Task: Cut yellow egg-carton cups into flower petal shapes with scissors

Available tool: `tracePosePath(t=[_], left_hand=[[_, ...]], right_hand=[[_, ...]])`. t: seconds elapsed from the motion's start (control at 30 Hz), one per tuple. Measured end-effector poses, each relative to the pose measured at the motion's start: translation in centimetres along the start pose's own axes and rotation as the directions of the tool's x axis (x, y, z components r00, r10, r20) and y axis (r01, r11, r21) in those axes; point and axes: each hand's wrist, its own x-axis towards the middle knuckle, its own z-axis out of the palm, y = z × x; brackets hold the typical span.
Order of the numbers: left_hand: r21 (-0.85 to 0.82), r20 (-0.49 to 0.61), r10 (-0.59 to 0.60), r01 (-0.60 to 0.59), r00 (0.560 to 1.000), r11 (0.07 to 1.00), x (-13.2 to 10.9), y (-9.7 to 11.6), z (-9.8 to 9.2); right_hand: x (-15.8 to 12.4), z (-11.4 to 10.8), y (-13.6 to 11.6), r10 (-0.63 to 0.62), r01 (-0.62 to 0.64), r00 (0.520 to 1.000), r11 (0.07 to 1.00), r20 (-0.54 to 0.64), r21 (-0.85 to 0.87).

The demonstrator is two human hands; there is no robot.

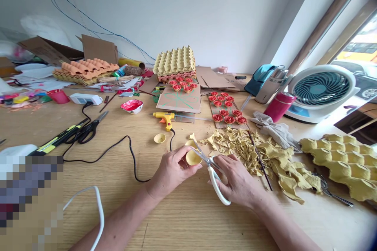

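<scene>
My left hand (172, 170) is closed around a small yellow egg-carton cup (193, 157), held just above the wooden table (182, 219). In my right hand (237, 182) are white-handled scissors (215, 180), fingers through the loops. The blades point up and left and meet the cup's rim. A second loose yellow cup (159, 138) lies on the table a little beyond my left hand. A heap of yellow carton scraps (247, 147) spreads just behind and to the right of my right hand.
A yellow glue gun (165, 117) with a black cord lies ahead. Red paper roses (225, 111) sit on cardboard; stacked egg trays (175, 60) stand behind. A cut yellow tray (341, 160) is at right, a white fan (319, 90) beyond. Black scissors (88, 129) lie left.
</scene>
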Motion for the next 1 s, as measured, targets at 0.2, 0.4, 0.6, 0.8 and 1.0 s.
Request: tracePosePath(t=[0.2, 0.4, 0.6, 0.8, 1.0], left_hand=[[-0.085, 0.009, 0.001, -0.001, 1.000, 0.996, 0.2, -0.3, -0.1], [-0.261, 0.119, -0.080, 0.109, 0.990, 0.959, 0.6, -0.5, -0.3], [-0.598, 0.249, -0.114, 0.246, 0.962, 0.763, 0.8, -1.5, 0.3], [-0.646, 0.321, -0.116, 0.307, 0.940, 0.699, 1.2, -1.3, -0.1], [-0.523, 0.186, -0.135, 0.214, 0.973, 0.825, 1.2, -1.2, -0.1]], right_hand=[[-0.1, 0.1, 0.5, -0.039, 0.038, 0.999, 0.999, 0.017, 0.008], [-0.1, 0.0, 0.9, 0.034, -0.032, 0.999, 0.995, -0.022, 0.092], [0.1, -0.2, 0.7, 0.157, -0.135, 0.984, 0.963, -0.080, 0.235], [0.2, -0.1, 0.7, 0.236, -0.209, 0.971, 0.916, -0.038, 0.342], [0.2, -0.6, 0.5, 0.207, -0.200, 0.978, 0.888, 0.030, 0.414]])
